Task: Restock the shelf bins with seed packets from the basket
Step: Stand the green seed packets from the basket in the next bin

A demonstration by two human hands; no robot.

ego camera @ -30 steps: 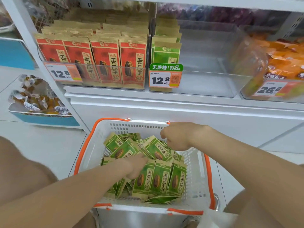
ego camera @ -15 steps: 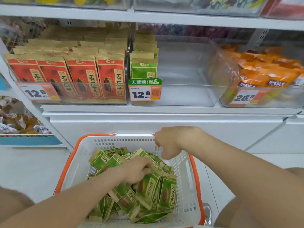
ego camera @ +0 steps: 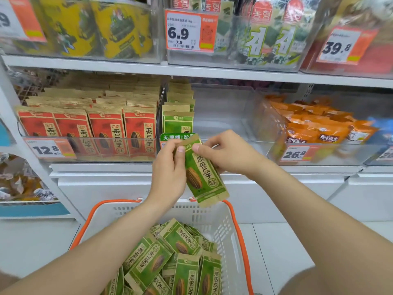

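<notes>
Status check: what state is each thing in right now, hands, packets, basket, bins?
Left hand: grips green seed packet.
Right hand: pinches its top.
Green seed packet: tilted, held clear of basket.
Basket: holds jumbled green packets.
Green-packet bin: one row at left, rest bare.
Red seed packets: upright, packed rows.

left grip [ego camera: 170, 173] / right grip [ego camera: 229, 154] | risen from basket [ego camera: 212, 216] | now pinching green packet [ego camera: 204, 173]

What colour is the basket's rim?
Orange rim on a white basket; shows in the head view.
</notes>
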